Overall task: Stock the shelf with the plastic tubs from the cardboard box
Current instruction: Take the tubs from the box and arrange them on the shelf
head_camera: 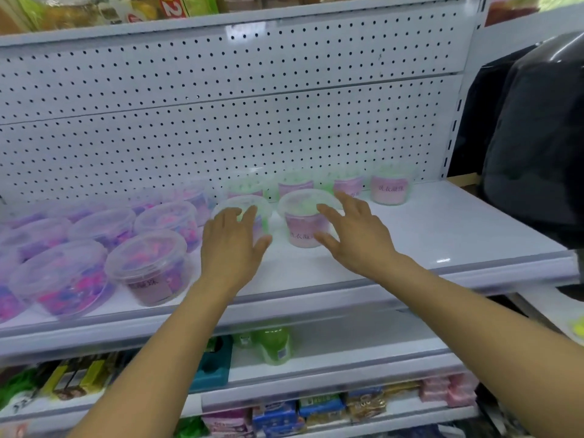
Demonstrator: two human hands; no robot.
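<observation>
Head view looks down at a white metal shelf [410, 229] with a pegboard back panel [252, 115] full of little round holes. The plastic tubs are round, see-through and soft-looking, with clear snap lids. On the left there's a bunch of purple tubs [148, 263] filled with pink and blue bits, sitting close together. In the middle and toward the right are green-and-pink tubs, a row at the back [388, 188] against the panel and two in front.

Left hand [230, 241] is spread out with the fingers [249, 216] straight and relaxed, lying against the front left tub [262, 205], not really gripping it. Right hand [354, 232] is also spread wide, fingers loose, right by the front right tub [303, 216] with a pink label; looks like it's touching the lid edge, but I can't tell for sure. Neither hand is holding anything.

Lower shelves have green bottles [273, 344] and colourful packets [316, 406]. Something black and shiny [537, 137] sits at the right.
</observation>
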